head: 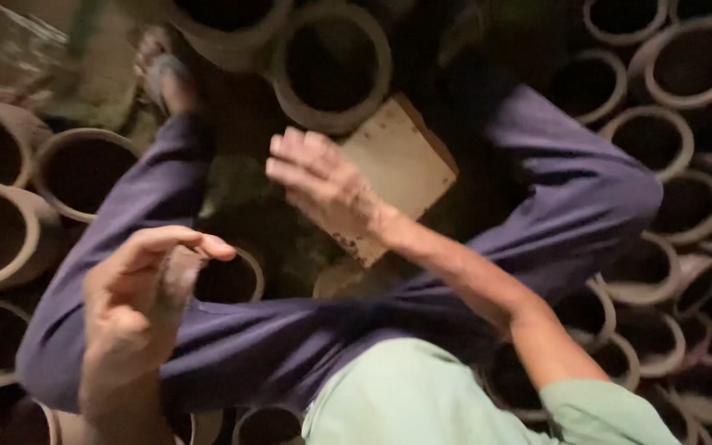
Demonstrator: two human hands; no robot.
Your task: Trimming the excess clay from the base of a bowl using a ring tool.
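The pots (pixel 331 66) are seen to be of matt, unglazed clay with smooth rounded rims. The square board (pixel 401 165) looks like pale wood, its face dull and speckled with dark marks. The trousers (pixel 554 198) are of soft purple cloth, and the shirt (pixel 405 395) of light green cloth, neither glossy.

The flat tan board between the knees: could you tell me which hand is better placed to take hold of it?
Probably the right hand: it hovers open directly over the board, fingers spread. The left hand is raised apart, near a clay pot, holding nothing visible.
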